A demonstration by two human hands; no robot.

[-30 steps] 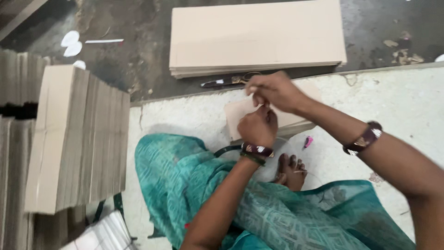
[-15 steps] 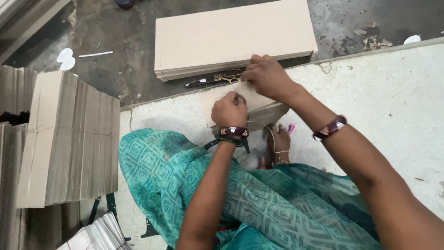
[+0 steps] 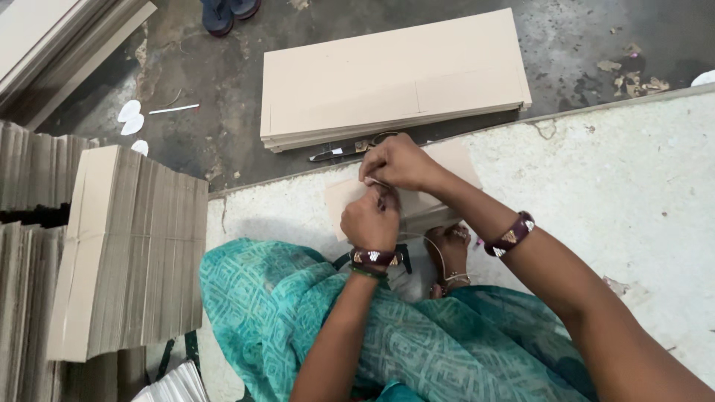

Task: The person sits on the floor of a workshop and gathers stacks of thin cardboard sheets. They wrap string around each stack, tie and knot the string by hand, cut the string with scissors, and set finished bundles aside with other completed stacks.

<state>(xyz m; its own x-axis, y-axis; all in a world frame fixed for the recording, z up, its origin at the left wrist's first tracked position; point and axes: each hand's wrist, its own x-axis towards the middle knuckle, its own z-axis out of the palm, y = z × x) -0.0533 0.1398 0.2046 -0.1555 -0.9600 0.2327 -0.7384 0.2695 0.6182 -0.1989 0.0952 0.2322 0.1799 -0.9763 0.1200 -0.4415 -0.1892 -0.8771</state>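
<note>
Over the last second the two hands have drawn together over the small cardboard piece (image 3: 417, 197) lying on the pale floor slab (image 3: 611, 193) just in front of the teal-draped knees (image 3: 313, 313). The left hand (image 3: 370, 218) is now a closed fist right beneath the right hand (image 3: 398, 160), whose fingers pinch something thin at the piece's far edge; what it is cannot be told. Scissors (image 3: 350, 149) lie untouched just beyond, near the flat cardboard stack (image 3: 395, 74); a bundled stack (image 3: 126, 246) stands at left.

Left hand (image 3: 370, 221): closed in a loose fist, knuckles up, bangles at the wrist.
Right hand (image 3: 398, 161): just above the left, fingers curled and pinched, perhaps touching it.
Arms: both reach forward, forearms bare, right one crossing in from the lower right.
</note>
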